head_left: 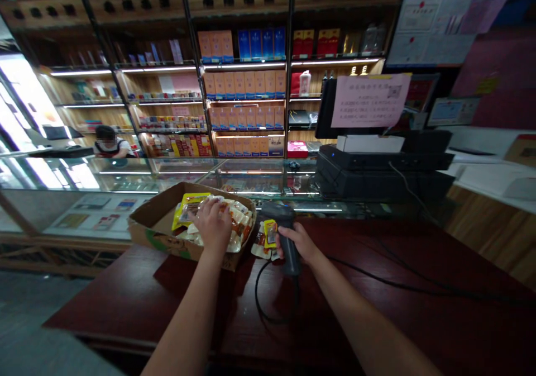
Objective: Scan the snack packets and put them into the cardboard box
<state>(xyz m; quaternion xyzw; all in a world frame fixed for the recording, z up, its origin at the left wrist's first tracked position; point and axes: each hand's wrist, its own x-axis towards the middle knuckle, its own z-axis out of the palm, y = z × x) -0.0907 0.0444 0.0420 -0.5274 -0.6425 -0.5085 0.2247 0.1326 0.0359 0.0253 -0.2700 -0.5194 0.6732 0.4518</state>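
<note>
My right hand (298, 241) grips a black handheld barcode scanner (288, 253) by its handle, above the dark red wooden table. My left hand (214, 222) reaches into a shallow cardboard box (142, 219), its fingers apart and resting on clear-and-white snack packets (238, 214). A yellow snack packet (193, 198) lies in the box just beyond that hand. Between the box and the scanner, a small yellow packet (270, 234) and several pale packets (259, 246) lie on the table, partly hidden by the scanner.
The scanner's cable (262, 309) loops over the table (335, 320). A glass display counter (251, 166) runs behind it. At the right stands a monitor (326, 110) with a pink notice (368, 101). A person (113, 144) is behind the counter at the left, before stocked shelves.
</note>
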